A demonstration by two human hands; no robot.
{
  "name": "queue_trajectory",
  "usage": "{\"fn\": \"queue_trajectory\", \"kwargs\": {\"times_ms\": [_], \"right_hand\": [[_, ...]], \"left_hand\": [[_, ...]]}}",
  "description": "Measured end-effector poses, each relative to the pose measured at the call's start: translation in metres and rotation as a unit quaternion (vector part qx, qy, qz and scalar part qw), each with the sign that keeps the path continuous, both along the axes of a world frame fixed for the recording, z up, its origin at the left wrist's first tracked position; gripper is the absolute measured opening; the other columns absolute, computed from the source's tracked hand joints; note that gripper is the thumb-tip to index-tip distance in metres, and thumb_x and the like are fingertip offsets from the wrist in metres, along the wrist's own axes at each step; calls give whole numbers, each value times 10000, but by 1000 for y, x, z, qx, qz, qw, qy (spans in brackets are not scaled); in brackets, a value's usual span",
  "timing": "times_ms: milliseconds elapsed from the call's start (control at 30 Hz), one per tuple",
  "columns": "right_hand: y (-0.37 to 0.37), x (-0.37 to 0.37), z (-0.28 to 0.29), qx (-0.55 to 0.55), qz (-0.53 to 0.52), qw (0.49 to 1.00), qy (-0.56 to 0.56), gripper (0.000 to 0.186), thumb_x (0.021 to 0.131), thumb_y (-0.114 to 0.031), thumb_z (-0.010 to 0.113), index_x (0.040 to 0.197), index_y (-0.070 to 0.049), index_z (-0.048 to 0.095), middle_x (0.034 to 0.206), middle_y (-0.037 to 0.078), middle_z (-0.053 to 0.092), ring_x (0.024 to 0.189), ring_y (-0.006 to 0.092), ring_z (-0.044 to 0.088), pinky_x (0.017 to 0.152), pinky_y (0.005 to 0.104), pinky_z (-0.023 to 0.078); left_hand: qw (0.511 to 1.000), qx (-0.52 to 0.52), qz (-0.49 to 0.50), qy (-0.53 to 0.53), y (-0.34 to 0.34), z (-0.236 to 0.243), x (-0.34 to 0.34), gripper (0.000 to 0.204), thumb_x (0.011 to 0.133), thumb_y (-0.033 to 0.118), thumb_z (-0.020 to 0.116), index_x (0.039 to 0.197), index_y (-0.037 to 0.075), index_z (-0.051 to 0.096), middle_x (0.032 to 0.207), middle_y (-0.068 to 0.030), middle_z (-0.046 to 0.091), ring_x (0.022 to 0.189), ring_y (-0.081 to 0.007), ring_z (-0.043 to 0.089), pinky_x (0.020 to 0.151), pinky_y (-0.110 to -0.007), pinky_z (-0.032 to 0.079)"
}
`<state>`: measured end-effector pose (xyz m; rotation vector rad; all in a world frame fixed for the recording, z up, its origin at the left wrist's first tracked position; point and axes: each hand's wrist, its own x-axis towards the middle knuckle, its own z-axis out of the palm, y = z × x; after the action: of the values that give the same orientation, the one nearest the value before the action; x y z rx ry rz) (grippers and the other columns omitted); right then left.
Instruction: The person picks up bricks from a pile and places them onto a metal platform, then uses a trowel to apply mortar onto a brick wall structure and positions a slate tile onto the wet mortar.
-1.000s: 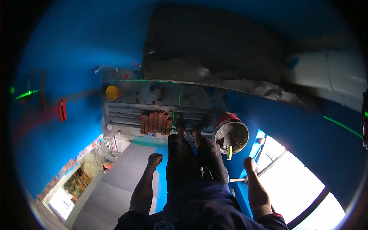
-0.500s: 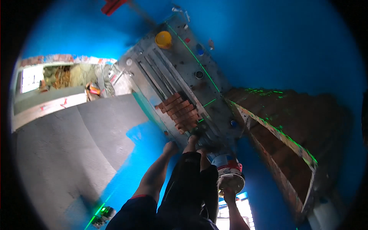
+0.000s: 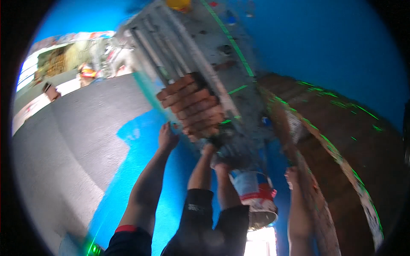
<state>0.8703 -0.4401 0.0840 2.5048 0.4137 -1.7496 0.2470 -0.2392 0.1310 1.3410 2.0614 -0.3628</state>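
Observation:
My left hand [image 3: 168, 136] is off to the left of a pile of red-brown bricks [image 3: 194, 104], apart from it and in front of the blue wall. Its fingers are partly extended, and I see nothing held. My right hand [image 3: 292, 177] is raised to the right of a white bucket with red and blue markings [image 3: 258, 192], beside the rough edge of a brick opening [image 3: 305, 166]. Motion blur smears its fingers, and I cannot tell whether it touches that edge. The bricks lie stacked in rows at the near end of long grey boards.
Long grey boards [image 3: 160, 47] run away from the bricks. A yellow bucket [image 3: 179, 5] stands at the far end. Green laser lines [image 3: 230, 40] cross the floor and walls. Grey plaster [image 3: 81, 128] covers the left wall, below a window-like opening.
My right hand has left the bucket and moved up and right toward the brick edge. My left hand has moved up and left. The view has shifted, bringing the bricks closer.

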Motion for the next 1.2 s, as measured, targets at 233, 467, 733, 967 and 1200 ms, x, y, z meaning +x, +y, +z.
{"fn": "queue_trajectory", "kwargs": {"times_ms": [233,467,733,967,1200], "right_hand": [[61,-2,-72,-60,87,977,-183,522,884,-357,529,1296,-63,399,1182,147,531,1027,292,548,852,412,454],[82,14,-150,-12,52,974,-219,611,885,-407,507,1361,-54,356,1261,178,488,1052,328,529,850,433,451],[87,-1,-88,13,111,934,-338,614,914,-478,412,1353,-50,377,1174,208,546,969,342,558,816,426,464],[10,-59,71,80,165,952,-244,511,922,-436,425,1222,-33,518,1103,215,587,884,369,579,736,454,460],[-31,-104,273,73,65,979,-180,429,877,-381,547,952,37,608,888,211,631,769,322,591,648,429,448]], "left_hand": [[951,105,-276,91,103,-23,-34,831,617,-27,578,1380,19,250,1356,-217,345,1289,-368,295,1061,-461,245],[995,-52,-75,-34,148,-95,-28,994,635,420,705,1425,142,170,1379,-180,325,1302,-356,275,1072,-475,199],[992,62,-110,-24,184,-96,-52,673,781,535,569,1218,33,462,1099,-187,563,1052,-347,524,907,-464,383],[988,-7,-131,84,209,-7,-1,586,727,547,606,1028,46,574,950,-176,646,953,-340,602,796,-423,471],[989,-54,-52,-126,203,198,-26,441,739,445,686,855,23,628,806,-101,639,764,-201,605,693,-334,453]]}}
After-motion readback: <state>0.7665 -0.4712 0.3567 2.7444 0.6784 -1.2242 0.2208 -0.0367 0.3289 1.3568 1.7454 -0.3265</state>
